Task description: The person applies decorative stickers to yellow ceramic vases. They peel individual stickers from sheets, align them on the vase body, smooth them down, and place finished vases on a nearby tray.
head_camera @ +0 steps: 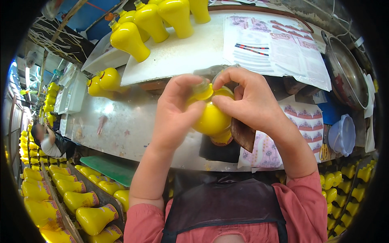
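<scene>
A glossy yellow bottle [212, 120] is between my hands above the near edge of the metal-topped table, its clear neck up and its decorated base toward me. My left hand [179, 106] curls around the neck side, thumb on the shoulder. The thumb and forefinger of my right hand [249, 94] pinch at the neck's collar; whether a thin strip lies between them is too small to tell. A brown flat pointed piece [244, 136] sticks out below my right palm, but its other end is hidden. Under the bottle lies a black pad [217, 151].
Several yellow bottles [129, 41] stand on a white board [170, 54] ahead. Decal sheets [273, 45] lie on it, others [304, 130] nearer right. A metal basin [349, 73], lilac bucket [342, 135] and yellow scissors [324, 152] are right. Bottle racks [54, 194] flank me; a person [54, 139] works far left.
</scene>
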A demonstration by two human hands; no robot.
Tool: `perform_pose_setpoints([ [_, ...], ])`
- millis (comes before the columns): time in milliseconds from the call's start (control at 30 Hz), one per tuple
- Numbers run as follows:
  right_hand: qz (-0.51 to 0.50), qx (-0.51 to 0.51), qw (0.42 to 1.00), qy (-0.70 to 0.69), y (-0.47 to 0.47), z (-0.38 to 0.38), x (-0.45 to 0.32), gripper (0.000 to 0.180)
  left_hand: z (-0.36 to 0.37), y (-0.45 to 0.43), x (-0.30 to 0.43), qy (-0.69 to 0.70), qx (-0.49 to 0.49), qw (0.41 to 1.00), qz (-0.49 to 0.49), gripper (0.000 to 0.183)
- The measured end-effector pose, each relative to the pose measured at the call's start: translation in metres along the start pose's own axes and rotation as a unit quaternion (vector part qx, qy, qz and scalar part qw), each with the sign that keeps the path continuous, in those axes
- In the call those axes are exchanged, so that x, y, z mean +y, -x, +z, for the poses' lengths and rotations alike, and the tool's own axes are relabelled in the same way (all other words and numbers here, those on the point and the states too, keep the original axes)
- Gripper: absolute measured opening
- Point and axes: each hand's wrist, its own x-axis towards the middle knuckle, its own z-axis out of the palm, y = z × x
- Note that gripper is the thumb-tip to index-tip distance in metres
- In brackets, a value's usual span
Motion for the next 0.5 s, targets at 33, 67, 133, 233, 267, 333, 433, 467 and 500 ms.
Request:
perform_pose_setpoints([
  [33, 0.007, -0.003, 1.000, -0.008, -0.0002, 0.0002, -0.0005, 0.020, 0.0007, -0.0001, -0.0002, -0.002, 0.003, 1.000, 0.002, 0.046],
  [67, 0.010, -0.004, 1.000, -0.011, -0.0004, 0.0002, -0.0009, 0.020, 0.0013, -0.0001, -0.0003, -0.005, 0.007, 1.000, 0.000, 0.045],
  [133, 0.015, -0.004, 1.000, -0.013, -0.0006, 0.0003, -0.0020, 0.020, 0.0024, 0.0000, -0.0003, -0.005, 0.010, 1.000, 0.002, 0.045],
  [233, 0.024, -0.003, 1.000, -0.009, -0.0009, 0.0001, -0.0038, 0.020, 0.0036, -0.0002, -0.0002, 0.001, 0.016, 1.000, -0.003, 0.042],
  [267, 0.027, -0.003, 1.000, -0.007, -0.0010, -0.0001, -0.0044, 0.021, 0.0037, -0.0002, -0.0003, 0.007, 0.018, 1.000, -0.003, 0.041],
  [333, 0.032, -0.006, 0.999, 0.000, -0.0014, -0.0003, -0.0055, 0.021, 0.0037, -0.0005, -0.0007, 0.006, 0.019, 1.000, -0.003, 0.041],
  [433, 0.010, 0.005, 0.999, 0.030, -0.0024, 0.0001, -0.0070, 0.024, 0.0031, -0.0005, -0.0016, 0.010, 0.018, 1.000, 0.000, 0.041],
  [467, 0.007, 0.005, 0.999, 0.033, -0.0027, 0.0001, -0.0075, 0.024, 0.0028, -0.0005, -0.0018, 0.013, 0.019, 1.000, -0.001, 0.041],
  [500, -0.002, 0.010, 0.999, 0.047, -0.0030, 0.0004, -0.0079, 0.025, 0.0024, -0.0006, -0.0019, 0.013, 0.015, 1.000, 0.001, 0.041],
])
